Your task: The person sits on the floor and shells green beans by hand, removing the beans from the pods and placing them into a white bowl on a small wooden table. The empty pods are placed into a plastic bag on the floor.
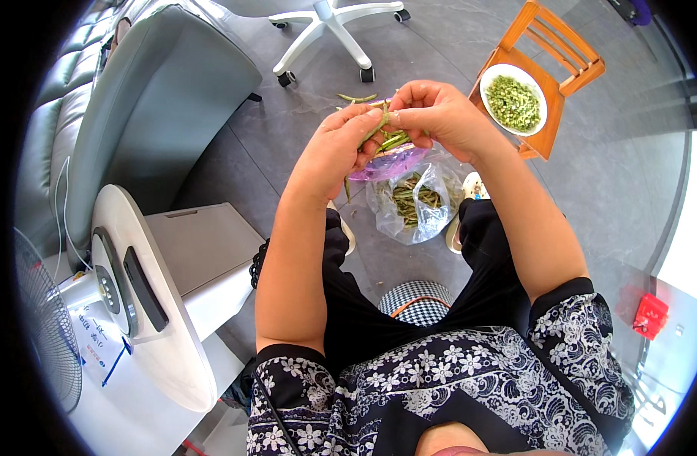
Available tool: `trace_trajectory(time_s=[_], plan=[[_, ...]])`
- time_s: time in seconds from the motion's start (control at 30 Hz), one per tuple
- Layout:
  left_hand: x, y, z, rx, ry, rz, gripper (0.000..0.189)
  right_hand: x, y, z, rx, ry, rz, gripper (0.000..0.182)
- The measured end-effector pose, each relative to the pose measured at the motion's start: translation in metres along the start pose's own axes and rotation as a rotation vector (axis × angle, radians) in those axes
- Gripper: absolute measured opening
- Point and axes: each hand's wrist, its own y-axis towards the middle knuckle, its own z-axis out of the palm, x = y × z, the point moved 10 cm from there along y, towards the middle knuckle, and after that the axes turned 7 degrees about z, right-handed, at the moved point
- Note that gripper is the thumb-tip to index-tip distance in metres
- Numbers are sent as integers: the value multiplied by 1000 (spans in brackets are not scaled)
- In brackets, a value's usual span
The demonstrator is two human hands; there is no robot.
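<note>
Several green bean pods are held in my left hand [345, 142], with a pod [377, 130] showing between thumb and fingers. My right hand [434, 117] pinches the end of that pod, its fingertips close to my left ones. Below both hands, green pods [396, 140] lie in a purple plastic bag [389, 165] on the floor. Nearer my feet, a clear plastic bag [382, 211] holds brownish-green pods or husks [411, 199]. A white bowl [485, 98] of chopped green pieces [513, 104] stands on a small wooden chair [545, 134] at the right.
Loose pods [357, 98] lie on the grey tile floor beyond the bags. A white wheeled chair base [325, 14] stands ahead, a grey sofa [171, 85] at left. Nearer left are a fan [46, 325] and a white tabletop [171, 365] with a dark phone-like object [145, 288]. A houndstooth stool [411, 290] is beneath me.
</note>
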Motion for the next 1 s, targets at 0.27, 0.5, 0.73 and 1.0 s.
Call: trace_trajectory(time_s=[0.27,0.5,0.73,1.0], plan=[[6,3,-2,54,244,62,14,-17,7,-7,-60,-120,101,8],[1,5,-21,-20,44,29,14,-12,7,-11,31,347,95,19],[-5,2,-14,-39,-69,92,17,-9,3,2,106,336,98,15],[-3,4,-12,-30,13,115,16,-1,2,-2,77,408,8,10]])
